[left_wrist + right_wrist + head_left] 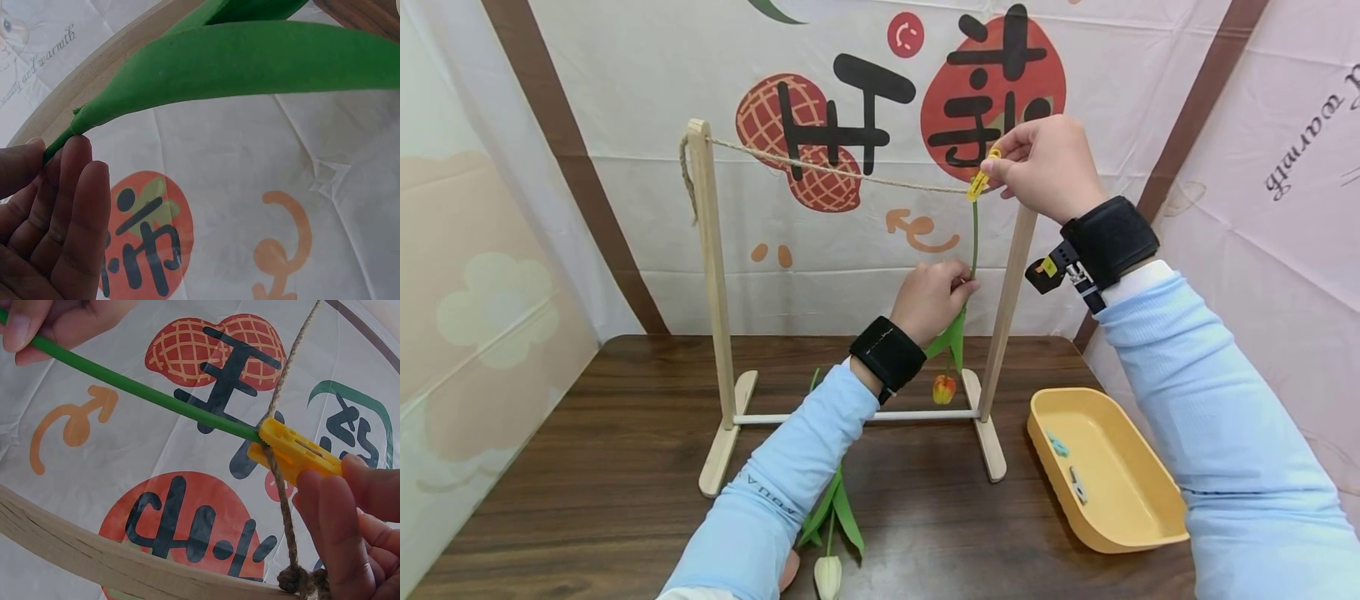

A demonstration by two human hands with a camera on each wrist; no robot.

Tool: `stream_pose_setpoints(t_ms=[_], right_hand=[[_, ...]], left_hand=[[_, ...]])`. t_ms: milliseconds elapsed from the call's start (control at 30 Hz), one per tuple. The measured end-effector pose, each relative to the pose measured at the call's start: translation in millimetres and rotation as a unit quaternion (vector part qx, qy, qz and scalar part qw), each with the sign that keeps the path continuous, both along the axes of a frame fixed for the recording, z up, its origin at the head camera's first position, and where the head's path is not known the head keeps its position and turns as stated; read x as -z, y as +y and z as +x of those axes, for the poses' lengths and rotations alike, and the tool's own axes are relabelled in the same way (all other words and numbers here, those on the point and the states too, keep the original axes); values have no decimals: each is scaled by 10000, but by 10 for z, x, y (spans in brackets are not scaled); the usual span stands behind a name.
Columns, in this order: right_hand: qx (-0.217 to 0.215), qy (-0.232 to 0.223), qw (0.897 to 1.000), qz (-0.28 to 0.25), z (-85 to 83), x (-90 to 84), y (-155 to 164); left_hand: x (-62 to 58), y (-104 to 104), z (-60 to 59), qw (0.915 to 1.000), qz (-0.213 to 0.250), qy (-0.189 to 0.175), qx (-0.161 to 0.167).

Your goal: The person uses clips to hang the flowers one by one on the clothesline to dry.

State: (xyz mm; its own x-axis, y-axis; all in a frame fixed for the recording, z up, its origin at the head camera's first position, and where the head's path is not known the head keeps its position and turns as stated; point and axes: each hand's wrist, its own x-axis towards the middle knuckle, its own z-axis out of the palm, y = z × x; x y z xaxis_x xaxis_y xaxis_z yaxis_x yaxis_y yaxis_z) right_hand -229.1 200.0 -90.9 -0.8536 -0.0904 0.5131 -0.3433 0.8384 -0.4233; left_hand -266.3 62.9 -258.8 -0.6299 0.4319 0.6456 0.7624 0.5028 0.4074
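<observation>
My right hand pinches a yellow clothespin at the rope, near the right post. In the right wrist view the clothespin's jaws sit over the rope and the end of a green stem. That stem belongs to an orange-yellow tulip, hanging head down with its green leaves above the bloom. Lower on the stem, my left hand pinches it between thumb and fingers. A wooden frame carries the rope between its two posts.
A yellow basin at the right holds a teal clothespin and a grey clothespin. A white tulip lies on the brown table, partly under my left sleeve. A white bar joins the frame's feet. Behind hangs a printed cloth.
</observation>
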Motion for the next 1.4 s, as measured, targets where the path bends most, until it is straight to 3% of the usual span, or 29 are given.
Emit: stream_pose_setpoints(t_ms=[367,1400], right_hand=[[-125,-119,9995,-246,6,-17,-29],[25,76,10000,-23,58,-39,67]], left_hand=[[-11,-20,4,10000,45,-83,22],[10,-25,-2,9998,-16,-210,-43]])
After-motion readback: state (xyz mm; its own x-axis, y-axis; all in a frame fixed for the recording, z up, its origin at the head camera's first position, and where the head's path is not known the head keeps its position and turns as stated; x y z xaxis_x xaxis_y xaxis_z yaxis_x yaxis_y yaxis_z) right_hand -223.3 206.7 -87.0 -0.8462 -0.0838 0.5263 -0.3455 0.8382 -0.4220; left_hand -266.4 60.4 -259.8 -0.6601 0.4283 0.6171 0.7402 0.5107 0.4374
